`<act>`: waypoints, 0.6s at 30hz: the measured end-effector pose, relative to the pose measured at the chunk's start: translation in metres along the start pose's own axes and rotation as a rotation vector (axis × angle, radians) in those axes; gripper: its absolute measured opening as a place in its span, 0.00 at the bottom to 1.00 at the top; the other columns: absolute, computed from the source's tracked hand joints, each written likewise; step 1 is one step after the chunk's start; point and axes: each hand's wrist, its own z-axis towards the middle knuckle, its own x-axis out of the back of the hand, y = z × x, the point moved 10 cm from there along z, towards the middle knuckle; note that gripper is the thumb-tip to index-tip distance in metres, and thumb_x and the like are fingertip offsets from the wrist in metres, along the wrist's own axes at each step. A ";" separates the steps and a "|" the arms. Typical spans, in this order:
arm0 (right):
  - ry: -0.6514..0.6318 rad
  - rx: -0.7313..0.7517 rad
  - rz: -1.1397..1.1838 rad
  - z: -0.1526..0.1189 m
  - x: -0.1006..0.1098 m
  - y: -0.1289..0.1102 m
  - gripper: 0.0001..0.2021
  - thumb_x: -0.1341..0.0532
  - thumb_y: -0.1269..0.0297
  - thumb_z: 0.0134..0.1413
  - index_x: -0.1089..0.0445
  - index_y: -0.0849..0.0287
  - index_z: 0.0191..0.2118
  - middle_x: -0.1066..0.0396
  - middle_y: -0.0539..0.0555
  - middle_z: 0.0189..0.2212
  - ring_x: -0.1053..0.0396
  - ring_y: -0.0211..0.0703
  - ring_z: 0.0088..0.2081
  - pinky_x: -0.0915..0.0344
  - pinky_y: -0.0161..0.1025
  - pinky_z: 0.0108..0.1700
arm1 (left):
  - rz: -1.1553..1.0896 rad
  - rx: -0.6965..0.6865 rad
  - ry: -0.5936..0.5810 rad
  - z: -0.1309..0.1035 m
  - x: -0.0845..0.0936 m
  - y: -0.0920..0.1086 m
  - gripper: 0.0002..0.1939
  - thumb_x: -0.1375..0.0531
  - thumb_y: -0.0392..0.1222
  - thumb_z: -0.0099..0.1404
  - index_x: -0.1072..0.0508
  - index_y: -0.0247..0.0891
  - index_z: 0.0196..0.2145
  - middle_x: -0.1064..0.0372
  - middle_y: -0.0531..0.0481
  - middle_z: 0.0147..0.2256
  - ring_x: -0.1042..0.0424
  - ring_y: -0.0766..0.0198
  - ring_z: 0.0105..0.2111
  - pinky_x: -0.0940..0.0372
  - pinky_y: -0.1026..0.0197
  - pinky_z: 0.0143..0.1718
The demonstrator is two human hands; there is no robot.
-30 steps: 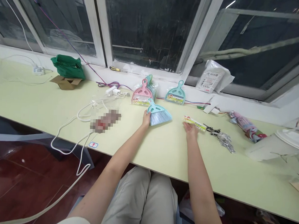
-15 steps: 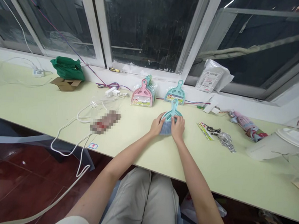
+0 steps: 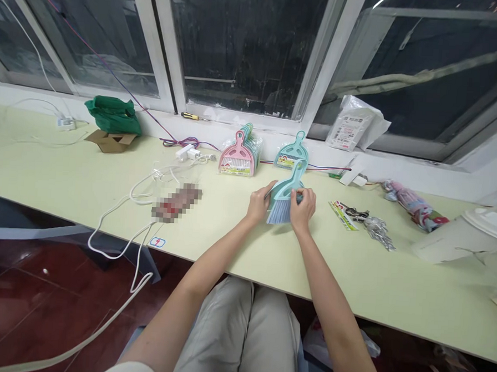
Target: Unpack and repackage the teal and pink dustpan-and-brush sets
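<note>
In front of me a teal hand brush (image 3: pixel 281 209) with blue bristles leans over a matching teal dustpan (image 3: pixel 276 188), and the brush covers much of the pan. My left hand (image 3: pixel 258 204) grips the dustpan at its left edge. On the other side, my right hand (image 3: pixel 303 210) is closed on the right end of the brush head, its thumb and fingers pinched together. The brush handle points up and slightly right, so the bristles slant to the lower left. Behind them, another teal dustpan set (image 3: pixel 292 155) in clear wrapping leans against the wall.
A row of wrapped dustpan sets, a pink set (image 3: pixel 236 157) in front, stands at the back. Left lie a white cable (image 3: pixel 105 212), a blurred-out item (image 3: pixel 176 203) and a cardboard box (image 3: pixel 111 141). A printed card (image 3: pixel 343 216), keys (image 3: pixel 377 233) and a white bucket (image 3: pixel 464 239) are right.
The brush has turned and shifted off the dustpan, its handle swinging right and its bristles toward the lower left. My right hand has moved slightly right with it; my left still holds the pan's side.
</note>
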 end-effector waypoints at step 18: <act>-0.437 -0.203 -0.600 -0.001 -0.026 0.109 0.14 0.34 0.55 0.45 0.24 0.58 0.37 0.29 0.64 0.42 0.31 0.57 0.45 0.37 0.50 0.45 | 0.630 0.476 0.084 0.014 0.090 -0.101 0.10 0.35 0.43 0.52 0.32 0.40 0.20 0.27 0.40 0.35 0.31 0.47 0.47 0.39 0.50 0.50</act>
